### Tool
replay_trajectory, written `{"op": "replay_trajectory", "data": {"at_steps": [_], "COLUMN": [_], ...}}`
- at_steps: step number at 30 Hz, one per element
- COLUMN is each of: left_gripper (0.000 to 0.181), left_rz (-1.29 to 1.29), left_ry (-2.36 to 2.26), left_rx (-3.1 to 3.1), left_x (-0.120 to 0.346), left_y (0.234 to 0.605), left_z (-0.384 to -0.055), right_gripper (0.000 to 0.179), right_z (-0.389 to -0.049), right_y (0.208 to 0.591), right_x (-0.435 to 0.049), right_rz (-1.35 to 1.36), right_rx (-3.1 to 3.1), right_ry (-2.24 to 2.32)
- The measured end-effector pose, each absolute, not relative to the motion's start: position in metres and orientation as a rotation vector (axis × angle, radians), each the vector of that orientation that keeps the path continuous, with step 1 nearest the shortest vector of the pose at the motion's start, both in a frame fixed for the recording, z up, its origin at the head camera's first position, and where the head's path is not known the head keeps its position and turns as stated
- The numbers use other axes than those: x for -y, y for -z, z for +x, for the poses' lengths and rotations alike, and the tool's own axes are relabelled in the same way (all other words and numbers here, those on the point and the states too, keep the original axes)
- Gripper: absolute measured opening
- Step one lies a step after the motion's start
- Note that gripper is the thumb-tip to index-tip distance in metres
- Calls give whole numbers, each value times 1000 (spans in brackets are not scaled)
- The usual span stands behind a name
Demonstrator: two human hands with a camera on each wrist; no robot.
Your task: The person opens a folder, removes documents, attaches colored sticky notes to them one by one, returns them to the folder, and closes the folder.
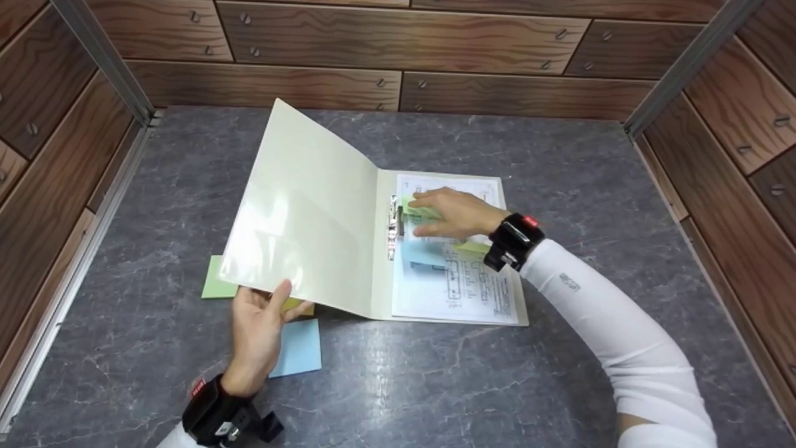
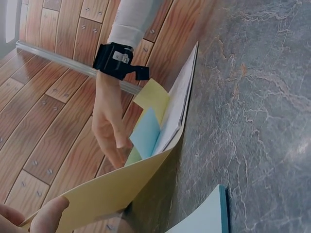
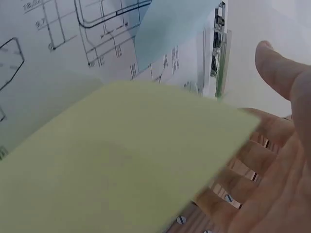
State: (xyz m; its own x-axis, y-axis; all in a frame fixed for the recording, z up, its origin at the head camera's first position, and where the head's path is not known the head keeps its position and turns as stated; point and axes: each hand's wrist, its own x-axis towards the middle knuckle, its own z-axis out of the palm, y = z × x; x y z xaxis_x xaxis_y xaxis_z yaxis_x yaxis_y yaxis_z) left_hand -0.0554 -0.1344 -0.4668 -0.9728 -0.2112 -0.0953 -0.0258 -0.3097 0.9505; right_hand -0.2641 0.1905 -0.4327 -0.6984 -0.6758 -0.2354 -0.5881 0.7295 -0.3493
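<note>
A pale file folder point(image 1: 311, 211) lies open, its left cover raised at a slant. My left hand point(image 1: 256, 333) pinches the lower edge of that cover; in the left wrist view the thumb point(image 2: 51, 216) lies along it. Printed drawing sheets point(image 1: 482, 298) rest on the right side, beside the metal binder clip point(image 1: 392, 230). On the sheets are a green sticky note point(image 1: 423, 210), a blue sticky note point(image 1: 426, 252) and a yellow sticky note point(image 3: 116, 155). Above them hovers my right hand point(image 1: 463, 214), fingers spread and gripping nothing.
Left of the folder lie a green note pad point(image 1: 217, 280) and a blue note pad point(image 1: 300, 351). A yellow pad point(image 1: 303, 307) is partly hidden by the cover and left hand. Wood-patterned walls point(image 1: 398, 37) enclose the grey marbled tabletop point(image 1: 435, 386).
</note>
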Motion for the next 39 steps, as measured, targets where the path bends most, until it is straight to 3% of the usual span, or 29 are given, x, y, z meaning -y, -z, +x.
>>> {"op": "replay_trajectory", "data": {"at_steps": [18,26,35,39], "left_gripper": [51,49,49,48], "left_rz": [302,311,324,331], "left_ry": [2429,2432,2435,2429], "left_rx": [1781,1768,1777,1775], "left_x": [133,133,132,132], "left_y": [463,462,461,461], "left_z": [-56,-56,-56,-57], "right_gripper": [66,54,48,53], "right_z": [-260,-257,-257,-264], "right_y": [443,444,447,445], "right_x": [-183,-186,-180,-173], "right_rz": [-943,-952,-933,-914], "right_rx": [-2527,-2531,-2573,-2605], "right_ry": [274,158,277,334]}}
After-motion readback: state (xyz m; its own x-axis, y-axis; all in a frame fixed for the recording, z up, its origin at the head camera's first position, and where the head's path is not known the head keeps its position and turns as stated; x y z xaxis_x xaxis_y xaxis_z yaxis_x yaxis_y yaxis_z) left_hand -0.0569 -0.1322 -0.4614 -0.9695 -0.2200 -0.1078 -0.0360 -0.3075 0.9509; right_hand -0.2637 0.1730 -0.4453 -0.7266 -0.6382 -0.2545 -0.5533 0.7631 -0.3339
